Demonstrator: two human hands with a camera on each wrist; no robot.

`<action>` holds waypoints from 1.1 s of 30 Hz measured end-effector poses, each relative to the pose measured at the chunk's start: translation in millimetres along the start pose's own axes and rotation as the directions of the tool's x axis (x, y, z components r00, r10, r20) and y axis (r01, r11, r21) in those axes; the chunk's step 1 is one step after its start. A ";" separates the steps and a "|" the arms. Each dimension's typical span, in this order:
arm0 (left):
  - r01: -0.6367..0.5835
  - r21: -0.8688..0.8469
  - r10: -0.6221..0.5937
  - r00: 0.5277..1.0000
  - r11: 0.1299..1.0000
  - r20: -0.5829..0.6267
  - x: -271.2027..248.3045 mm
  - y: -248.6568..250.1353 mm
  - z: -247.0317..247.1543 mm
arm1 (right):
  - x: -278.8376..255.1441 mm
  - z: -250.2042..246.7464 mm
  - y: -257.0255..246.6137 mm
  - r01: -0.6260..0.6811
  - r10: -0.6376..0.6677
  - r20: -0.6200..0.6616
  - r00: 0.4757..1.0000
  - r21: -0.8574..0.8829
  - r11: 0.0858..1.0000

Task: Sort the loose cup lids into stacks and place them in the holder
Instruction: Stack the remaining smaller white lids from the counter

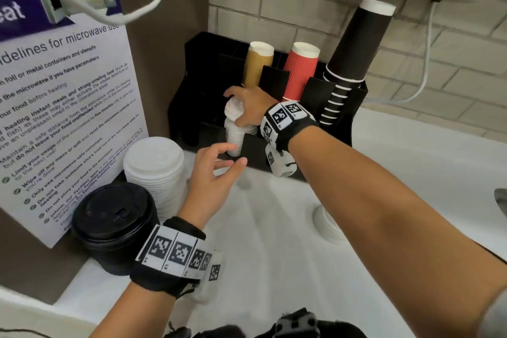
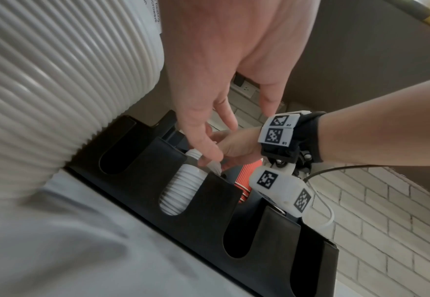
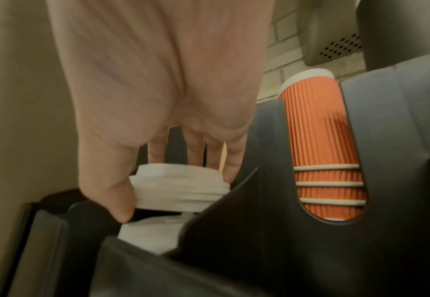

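A black holder (image 1: 340, 129) (image 2: 216, 217) (image 3: 284, 231) stands against the brick wall with slotted front compartments. My right hand (image 1: 244, 107) (image 3: 173, 180) grips a small bunch of white lids (image 1: 233, 110) (image 3: 178, 186) from above, just over the stack of white lids (image 1: 233, 137) (image 2: 180, 188) in the middle front slot. My left hand (image 1: 216, 167) (image 2: 208, 140) hovers open in front of that slot, fingers spread, holding nothing. A tall stack of larger white lids (image 1: 155, 164) (image 2: 43, 90) and a stack of black lids (image 1: 115, 225) stand on the counter at the left.
Tan (image 1: 258, 63), red (image 1: 300, 71) (image 3: 323, 140) and black (image 1: 354, 46) cup stacks fill the holder's rear slots. A low pile of white lids (image 1: 327, 223) lies on the white counter (image 1: 274, 255) by my right forearm. A microwave-guidelines sign (image 1: 63, 107) leans at left.
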State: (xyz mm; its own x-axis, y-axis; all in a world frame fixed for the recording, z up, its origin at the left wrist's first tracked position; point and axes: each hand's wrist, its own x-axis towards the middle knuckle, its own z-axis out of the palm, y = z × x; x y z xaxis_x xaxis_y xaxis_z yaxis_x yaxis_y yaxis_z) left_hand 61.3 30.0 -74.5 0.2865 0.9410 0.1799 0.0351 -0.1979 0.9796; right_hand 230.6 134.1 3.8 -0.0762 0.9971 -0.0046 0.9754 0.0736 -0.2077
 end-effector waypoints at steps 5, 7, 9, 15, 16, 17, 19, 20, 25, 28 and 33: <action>-0.007 -0.002 0.007 1.000 1.000 0.015 1.0 -0.7 -3.0 | -0.4 9.2 -0.7 -0.045 0.050 0.074 0.996 -0.070 0.997; -0.009 -0.003 0.009 1.000 1.000 0.021 1.3 -0.6 -3.1 | -4.0 10.9 -1.1 -0.037 0.046 0.082 0.996 -0.111 0.993; -0.008 -0.011 0.008 1.000 1.000 0.027 2.1 -0.6 -3.1 | -7.6 11.1 -4.7 -0.027 0.049 0.118 0.992 -0.185 0.982; -0.003 -0.018 0.004 0.999 1.000 0.051 1.4 1.4 0.8 | -14.9 26.8 -19.2 -0.008 0.035 0.057 0.998 -0.414 0.910; -0.003 -0.015 0.003 0.999 1.000 0.052 1.0 1.5 1.0 | -15.5 30.2 -20.6 -0.023 0.047 0.048 0.998 -0.417 0.909; 0.000 -0.013 0.001 0.999 1.000 0.053 0.8 1.8 1.4 | -16.4 33.2 -22.0 -0.035 0.057 0.040 0.998 -0.416 0.909; 0.004 -0.012 -0.004 0.999 1.000 0.050 0.5 2.2 1.6 | -18.0 38.0 -24.5 -0.048 0.067 0.031 0.997 -0.416 0.908; 0.005 -0.011 -0.004 0.999 1.000 0.047 0.5 2.7 1.6 | -18.7 40.4 -25.0 -0.055 0.074 0.028 0.997 -0.422 0.905; 0.010 -0.003 -0.010 0.999 1.000 0.044 0.6 6.5 -0.7 | -14.7 38.5 -27.6 -0.079 0.139 0.121 0.983 -0.405 0.911; 0.001 -0.006 -0.001 0.997 1.000 0.072 0.3 8.0 -3.7 | -19.2 21.8 -25.6 -0.061 0.117 0.159 0.980 -0.322 0.945; 0.000 -0.022 0.003 0.989 1.000 0.146 -2.1 7.7 -4.6 | -58.1 -16.8 -14.5 -0.016 0.018 0.040 0.999 -0.048 0.999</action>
State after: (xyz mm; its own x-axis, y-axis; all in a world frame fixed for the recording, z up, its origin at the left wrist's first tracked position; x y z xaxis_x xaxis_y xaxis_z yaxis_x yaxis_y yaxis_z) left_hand 56.5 27.8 -66.9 0.4235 0.8902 0.1678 0.0138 -0.1916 0.9814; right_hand 224.3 75.5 23.4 -0.0666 0.9967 -0.0473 0.9853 0.0582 -0.1608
